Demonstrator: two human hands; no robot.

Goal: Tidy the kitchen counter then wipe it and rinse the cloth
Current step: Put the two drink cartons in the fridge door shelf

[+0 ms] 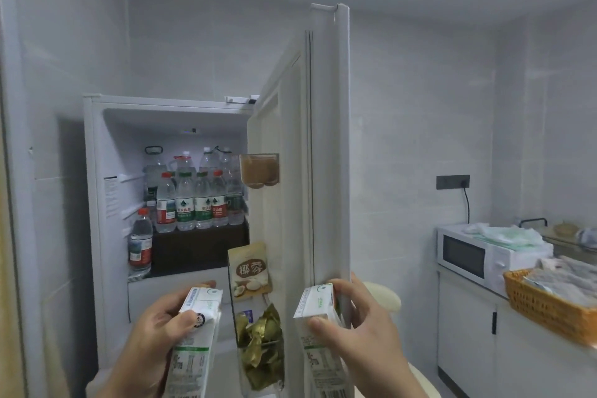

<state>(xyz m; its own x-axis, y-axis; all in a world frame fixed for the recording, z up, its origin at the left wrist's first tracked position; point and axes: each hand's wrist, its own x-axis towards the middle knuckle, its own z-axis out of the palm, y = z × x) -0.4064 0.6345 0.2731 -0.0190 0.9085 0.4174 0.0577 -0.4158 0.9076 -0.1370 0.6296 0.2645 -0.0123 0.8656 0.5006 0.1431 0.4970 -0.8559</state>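
The left hand [151, 342] wraps its fingers around one milk carton [193, 339]. The right hand [361, 333] grips another carton [319, 333]. Both are held up at the open fridge [97, 203].

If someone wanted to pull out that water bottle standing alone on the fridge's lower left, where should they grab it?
Judging by its pose, grip the lone water bottle around its upright body, reaching straight in from the open front. The fridge wall crowds its left side.
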